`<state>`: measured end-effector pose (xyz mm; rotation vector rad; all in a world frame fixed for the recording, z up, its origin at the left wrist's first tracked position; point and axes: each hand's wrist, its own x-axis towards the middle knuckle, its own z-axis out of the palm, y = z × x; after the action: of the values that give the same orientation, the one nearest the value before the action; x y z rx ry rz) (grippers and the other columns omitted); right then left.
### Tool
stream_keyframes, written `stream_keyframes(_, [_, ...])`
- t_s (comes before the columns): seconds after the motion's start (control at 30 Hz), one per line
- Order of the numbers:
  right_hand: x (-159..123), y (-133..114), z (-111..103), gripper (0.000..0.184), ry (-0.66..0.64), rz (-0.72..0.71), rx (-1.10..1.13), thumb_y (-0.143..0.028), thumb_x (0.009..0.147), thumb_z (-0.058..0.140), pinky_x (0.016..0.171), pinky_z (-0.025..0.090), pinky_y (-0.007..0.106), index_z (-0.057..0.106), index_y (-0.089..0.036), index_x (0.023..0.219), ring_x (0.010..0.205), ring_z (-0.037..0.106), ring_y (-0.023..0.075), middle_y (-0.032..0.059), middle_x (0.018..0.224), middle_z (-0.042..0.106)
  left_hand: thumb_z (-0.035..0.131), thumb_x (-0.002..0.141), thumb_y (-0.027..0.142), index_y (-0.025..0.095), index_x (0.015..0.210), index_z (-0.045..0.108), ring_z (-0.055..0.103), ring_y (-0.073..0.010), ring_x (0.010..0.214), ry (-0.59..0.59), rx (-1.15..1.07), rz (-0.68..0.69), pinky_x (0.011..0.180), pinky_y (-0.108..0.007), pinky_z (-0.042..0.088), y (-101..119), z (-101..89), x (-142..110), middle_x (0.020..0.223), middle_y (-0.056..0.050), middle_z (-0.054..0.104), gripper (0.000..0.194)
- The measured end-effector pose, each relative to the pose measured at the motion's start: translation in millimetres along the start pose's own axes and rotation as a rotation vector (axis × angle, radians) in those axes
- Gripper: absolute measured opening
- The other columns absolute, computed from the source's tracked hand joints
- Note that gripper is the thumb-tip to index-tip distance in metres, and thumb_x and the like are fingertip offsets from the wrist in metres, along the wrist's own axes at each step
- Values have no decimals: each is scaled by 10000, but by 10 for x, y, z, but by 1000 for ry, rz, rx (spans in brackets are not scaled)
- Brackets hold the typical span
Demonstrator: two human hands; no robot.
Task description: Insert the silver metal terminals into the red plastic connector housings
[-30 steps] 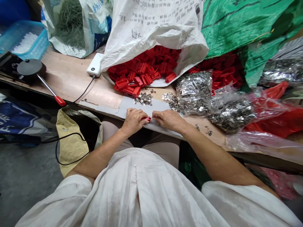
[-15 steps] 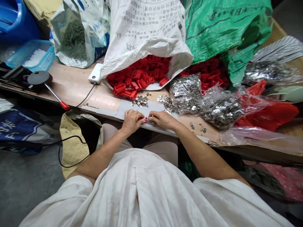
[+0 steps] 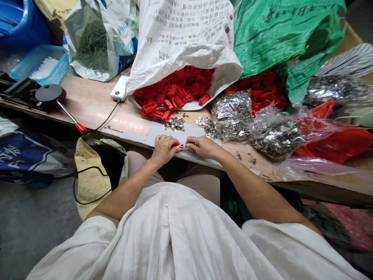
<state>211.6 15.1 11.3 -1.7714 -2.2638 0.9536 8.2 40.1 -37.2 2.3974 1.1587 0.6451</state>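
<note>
My left hand (image 3: 163, 149) is closed on a small red plastic part (image 3: 181, 146), whose end sticks out past the fingertips. Close by on the right, my right hand (image 3: 202, 147) is pinched, its fingertips almost at the red part; whatever it holds is too small to name. Both hands rest over a grey sheet (image 3: 151, 133) at the bench's front edge. Just beyond them lie a small pile of shiny metal pieces (image 3: 175, 123) and a second metal pile (image 3: 204, 123). Many similar red parts (image 3: 175, 91) spill from a white woven sack (image 3: 186, 35).
Clear bags of metal pieces (image 3: 231, 116) sit at the right, near a red plastic bag (image 3: 346, 136) and a green sack (image 3: 285, 35). At left are a lever tool with a red grip (image 3: 81, 127), a blue basket (image 3: 60, 70) and a white device with a cable (image 3: 119, 88).
The hands have drawn slightly apart, so a small gap shows between the right fingertips and the red part. The whole view has shifted a little.
</note>
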Motion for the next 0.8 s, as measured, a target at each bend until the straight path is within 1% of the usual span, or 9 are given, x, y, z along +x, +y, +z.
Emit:
stream_keyframes(0.27, [76,37,-102,202,-104,-44,25,-324,912,473,615,347,228,654,-238,887,629,555,130,-8,695,683,626,867,392,241,872,669,548,-191,927,-34,-12,-16,915,-372,316,32,-44,16,896,-5,693,158])
stream_keyframes(0.43, [132,10,-157,170,-142,-39,-82,-318,898,491,591,320,235,645,-249,874,653,558,143,0,710,688,622,871,385,237,861,664,550,-188,923,-44,-20,-17,922,-371,314,27,-50,19,896,-3,694,155])
stream_keyframes(0.5, [153,-13,-162,161,-149,-18,-143,-311,892,493,579,304,242,644,-256,883,661,559,148,7,733,691,625,869,387,236,859,663,553,-185,917,-42,-22,-9,920,-368,315,16,-44,22,890,1,695,156])
stream_keyframes(0.67, [194,-86,-164,176,-165,89,-236,-338,886,493,559,276,259,653,-269,902,665,553,165,26,764,692,630,863,400,241,859,667,563,-184,907,-46,-20,3,924,-373,318,-6,-32,41,882,1,695,164])
stream_keyframes(0.73, [200,-100,-170,174,-172,107,-232,-338,882,497,561,281,260,655,-266,901,667,555,166,26,765,694,633,860,398,241,857,668,565,-191,919,-53,-17,-3,929,-378,318,-7,-31,46,887,-6,694,161])
stream_keyframes(0.8, [184,-96,-175,165,-176,103,-180,-322,880,498,569,295,255,650,-259,886,669,561,160,18,757,697,637,856,402,242,861,667,564,-200,933,-53,-12,-6,931,-383,317,-4,-31,44,897,-12,694,163])
